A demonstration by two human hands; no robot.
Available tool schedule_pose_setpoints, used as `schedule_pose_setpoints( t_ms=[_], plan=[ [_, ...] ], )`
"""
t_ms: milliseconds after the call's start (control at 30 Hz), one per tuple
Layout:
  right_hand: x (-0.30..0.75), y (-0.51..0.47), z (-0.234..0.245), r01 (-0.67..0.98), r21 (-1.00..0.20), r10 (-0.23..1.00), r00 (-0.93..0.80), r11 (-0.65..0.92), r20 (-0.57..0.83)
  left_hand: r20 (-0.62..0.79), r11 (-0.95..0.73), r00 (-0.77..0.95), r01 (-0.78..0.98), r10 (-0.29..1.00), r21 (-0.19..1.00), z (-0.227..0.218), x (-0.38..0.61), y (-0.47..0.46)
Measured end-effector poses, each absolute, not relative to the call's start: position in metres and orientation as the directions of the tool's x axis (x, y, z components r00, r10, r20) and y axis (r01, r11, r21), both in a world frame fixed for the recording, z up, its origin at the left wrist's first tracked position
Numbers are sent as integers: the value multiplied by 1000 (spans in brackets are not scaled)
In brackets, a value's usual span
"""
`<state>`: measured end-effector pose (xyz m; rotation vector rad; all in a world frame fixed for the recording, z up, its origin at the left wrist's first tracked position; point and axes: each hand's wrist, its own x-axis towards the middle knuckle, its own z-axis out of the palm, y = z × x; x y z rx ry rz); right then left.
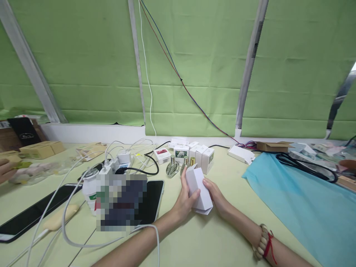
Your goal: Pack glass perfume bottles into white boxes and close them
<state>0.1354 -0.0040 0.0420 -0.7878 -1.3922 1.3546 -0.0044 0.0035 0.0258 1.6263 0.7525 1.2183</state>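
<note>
Both hands hold a small white paper box (200,187), tilted in front of me, with loose flaps showing at its ends. My left hand (186,196) wraps its left side, the thumb laid across the front. On the right side, the fingers of my right hand (215,194) press against it. Just behind the box stand small glass perfume bottles; one clear bottle (172,168) has a silver cap, and another has a gold cap (192,161). Several white boxes lie behind them, including one with a white flower picture (181,153) and one with a red picture (162,155).
Left are a white jar (90,189), a black-screened tablet (152,198), a dark device (41,207), and looping white cables (65,222). Another person's hand (6,170) shows at the far left. A blue sheet (303,200) with a black cable (306,165) covers the right side.
</note>
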Motion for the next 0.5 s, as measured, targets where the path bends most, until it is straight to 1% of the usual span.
schedule_pose_setpoints(
  t_ms=[167, 267, 433, 500],
  plan=[
    [137, -3, 40, -146, -979, 935, -304, 142, 181, 373, -366, 336, -86, 865, 927, 26, -5, 5],
    [137, -3, 39, -114, -981, 932, -313, 155, 184, 400, -390, 346, -101, 849, 915, 29, -5, 3],
    [135, -6, 41, -112, -973, 917, -327, 202, 228, 323, -277, 384, -170, 865, 946, 32, -3, -2],
    [134, -7, 41, -112, -971, 917, -322, 209, 235, 329, -295, 365, -145, 871, 944, 32, -3, -1]
  ],
)
